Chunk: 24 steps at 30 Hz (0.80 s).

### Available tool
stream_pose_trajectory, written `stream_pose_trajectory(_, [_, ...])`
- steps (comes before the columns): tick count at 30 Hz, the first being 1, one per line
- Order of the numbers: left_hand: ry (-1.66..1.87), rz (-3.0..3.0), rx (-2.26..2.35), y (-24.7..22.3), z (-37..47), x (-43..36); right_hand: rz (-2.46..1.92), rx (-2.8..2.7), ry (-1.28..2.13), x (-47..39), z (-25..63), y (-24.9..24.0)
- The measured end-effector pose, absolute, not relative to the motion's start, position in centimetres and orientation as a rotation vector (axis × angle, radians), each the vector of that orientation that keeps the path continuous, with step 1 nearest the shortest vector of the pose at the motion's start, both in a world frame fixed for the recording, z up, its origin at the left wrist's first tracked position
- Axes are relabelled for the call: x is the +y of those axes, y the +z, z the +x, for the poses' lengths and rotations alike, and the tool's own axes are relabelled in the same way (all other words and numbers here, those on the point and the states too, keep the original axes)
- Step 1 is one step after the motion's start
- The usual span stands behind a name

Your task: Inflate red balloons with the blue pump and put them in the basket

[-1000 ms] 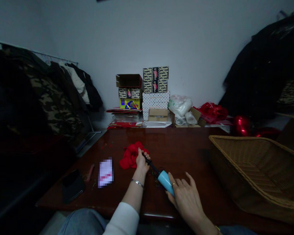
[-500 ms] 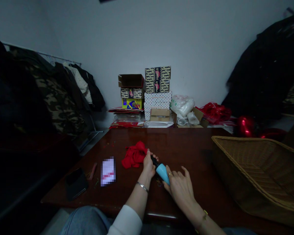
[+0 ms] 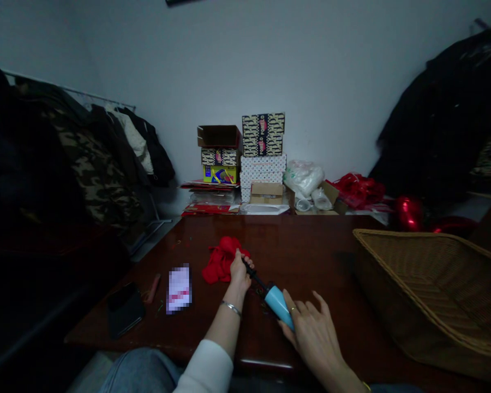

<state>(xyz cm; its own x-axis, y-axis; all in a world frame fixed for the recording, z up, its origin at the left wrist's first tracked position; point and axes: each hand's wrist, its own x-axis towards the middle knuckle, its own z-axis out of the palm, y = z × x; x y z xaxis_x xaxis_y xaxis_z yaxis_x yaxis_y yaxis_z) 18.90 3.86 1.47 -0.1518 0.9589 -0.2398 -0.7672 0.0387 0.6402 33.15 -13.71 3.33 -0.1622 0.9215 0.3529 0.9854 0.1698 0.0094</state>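
A light-blue pump (image 3: 279, 307) with a black handle and rod slants over the dark brown table (image 3: 311, 240). My left hand (image 3: 240, 271) is closed round the black handle end, beside a crumpled heap of red balloons (image 3: 219, 263). Between handle and blue barrel a length of black rod shows. My right hand (image 3: 313, 327) grips the barrel's lower end between thumb and fingers, with some fingers raised. Small rubber bands lie on the table under the pump, partly hidden by it.
A wicker basket (image 3: 417, 295) covers the table's right side. At the left lie a black phone (image 3: 125, 310), a small reddish stick (image 3: 153, 288) and a blurred white packet (image 3: 179, 289). Stacked boxes (image 3: 263, 135) stand beyond the far edge.
My hands have moved apart, the left one up and left, the right one down and right. More of the black rod now shows between handle and barrel.
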Motion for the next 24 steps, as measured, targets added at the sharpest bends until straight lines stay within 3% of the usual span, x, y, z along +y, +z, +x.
stream_pose_trajectory(24, [1.376,0.354,0.622,1.4,19.8,2.3,-1.868,-2.152,-0.296,-11.3,32.1,4.3])
